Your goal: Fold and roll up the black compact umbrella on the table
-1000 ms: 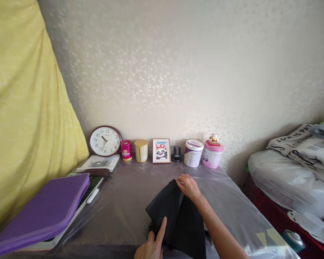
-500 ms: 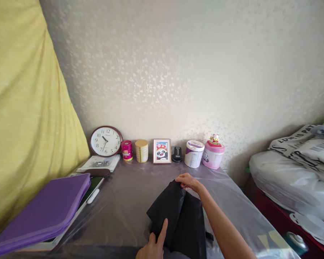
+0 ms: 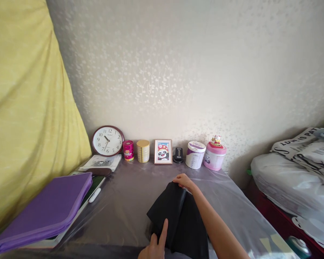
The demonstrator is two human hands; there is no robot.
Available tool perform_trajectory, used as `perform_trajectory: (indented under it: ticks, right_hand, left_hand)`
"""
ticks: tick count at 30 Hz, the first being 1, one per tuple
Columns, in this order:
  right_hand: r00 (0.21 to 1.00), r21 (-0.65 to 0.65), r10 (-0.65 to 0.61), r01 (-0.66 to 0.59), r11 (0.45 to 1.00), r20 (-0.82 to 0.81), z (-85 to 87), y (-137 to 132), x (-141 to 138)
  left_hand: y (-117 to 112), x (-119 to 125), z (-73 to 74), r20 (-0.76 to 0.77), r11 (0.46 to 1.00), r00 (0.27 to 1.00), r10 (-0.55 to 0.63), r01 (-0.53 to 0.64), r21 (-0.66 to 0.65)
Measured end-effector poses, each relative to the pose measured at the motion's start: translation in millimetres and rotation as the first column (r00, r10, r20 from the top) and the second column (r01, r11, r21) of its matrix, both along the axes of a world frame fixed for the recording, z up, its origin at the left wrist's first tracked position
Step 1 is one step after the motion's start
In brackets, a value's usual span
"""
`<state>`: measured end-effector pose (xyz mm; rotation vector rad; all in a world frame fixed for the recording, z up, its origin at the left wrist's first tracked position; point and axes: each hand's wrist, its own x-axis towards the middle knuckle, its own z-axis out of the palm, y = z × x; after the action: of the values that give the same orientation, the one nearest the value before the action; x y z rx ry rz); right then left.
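A folded piece of thin black cloth [image 3: 166, 208] stands up from the table in front of me, its panels overlapping. At its top edge my right hand [image 3: 183, 181] is closed, pinching the cloth between thumb and fingers. Low on the near side is my left hand [image 3: 155, 246]. Its index finger stretches up along the front panel and another finger is bent beside it. The left thumb is hidden, and the frame's bottom edge cuts off the rest of that hand. My right forearm passes in front of the cloth's right side.
Along the wall stand a clock [image 3: 108, 141], a pink tin [image 3: 128, 150], a yellow canister [image 3: 143, 151], a panda picture frame [image 3: 163, 151], a small black device [image 3: 178, 155] and two tubs [image 3: 195, 155]. A purple folder [image 3: 43, 208] lies left; plastic-wrapped bundles [image 3: 291, 185] sit right.
My right hand has shifted slightly left with the cloth's top edge, and the right panel leans more beneath my forearm. My left hand stays nearly in place. The view has shifted a little.
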<state>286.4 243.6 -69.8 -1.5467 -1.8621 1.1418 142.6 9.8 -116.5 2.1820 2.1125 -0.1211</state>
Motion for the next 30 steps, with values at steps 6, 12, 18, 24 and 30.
perform_trajectory:
  ticks: [6,12,18,24,30]
  right_hand:
    - [0.981,0.303,-0.021,-0.039,0.952,0.191,-4.2,3,0]
    - [0.99,0.579,-0.062,-0.022,0.815,0.125,3.4,-41,6]
    - [0.892,0.752,0.445,-0.349,0.56,0.083,4.5,-131,-5]
    - [0.838,0.722,0.506,-0.479,0.499,0.206,-5.7,-145,-12]
    - [0.846,0.716,0.429,-0.509,0.478,0.315,-9.0,-107,-7]
  left_hand:
    - [1,-3,2.2,0.069,1.0,0.998,0.012,-0.011,-0.01]
    - [2,-6,-2.1,0.164,1.0,0.986,0.013,-0.014,0.001]
    - [0,-9,-6.9,0.215,0.999,0.977,0.01,-0.017,0.031]
    - [-2,-6,-3.6,0.298,0.995,0.95,0.097,-0.085,-0.054]
    - [-5,-5,4.3,0.338,0.988,0.93,0.14,-0.108,-0.114]
